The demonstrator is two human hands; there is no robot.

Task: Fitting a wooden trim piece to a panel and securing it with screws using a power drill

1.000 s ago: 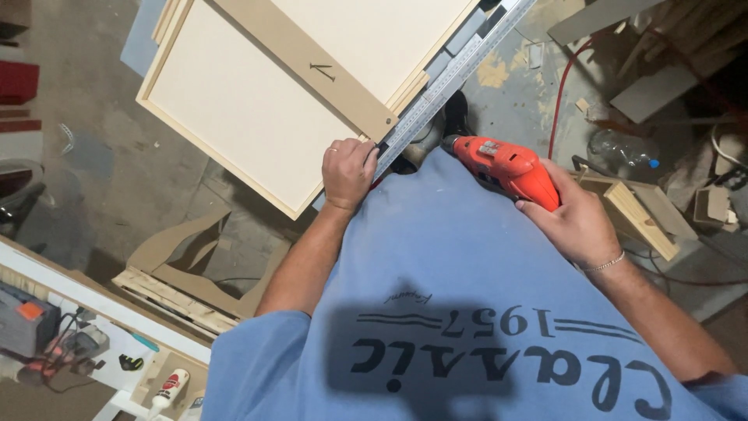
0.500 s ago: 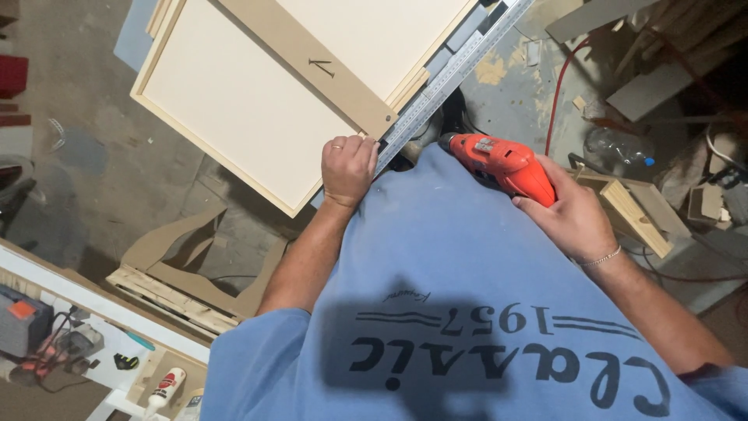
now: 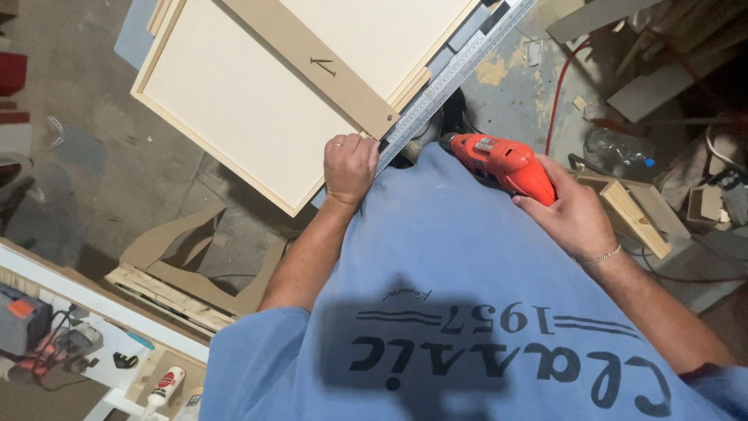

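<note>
Head view, looking straight down over a blue printed shirt (image 3: 467,312), is showing a person working at a pale wooden panel (image 3: 249,101). Left hand (image 3: 350,167) is resting on the panel's near corner, its grip curled closed over the edge, with a ring showing on one finger; it is lying just beside the lower end of a long metal ruler (image 3: 448,74), though whether the fingers are touching the ruler is hard to tell. Running diagonally along the panel's right edge, the ruler is passing up toward the top of the frame. A brown wooden strip (image 3: 312,62) is lying across the panel face, ending near the left hand.

Right hand (image 3: 573,214) is wrapping its grip around the handle of an orange power drill (image 3: 499,160), with a thin bracelet showing at the wrist. The drill is pointing toward the ruler's lower end, its nose close to the panel corner but apart from it.

A red cable (image 3: 557,93) is trailing over the concrete floor (image 3: 78,171), wood offcuts (image 3: 631,214) are lying near the right hand, and a clear plastic bottle (image 3: 615,148) is lying nearby.
</note>
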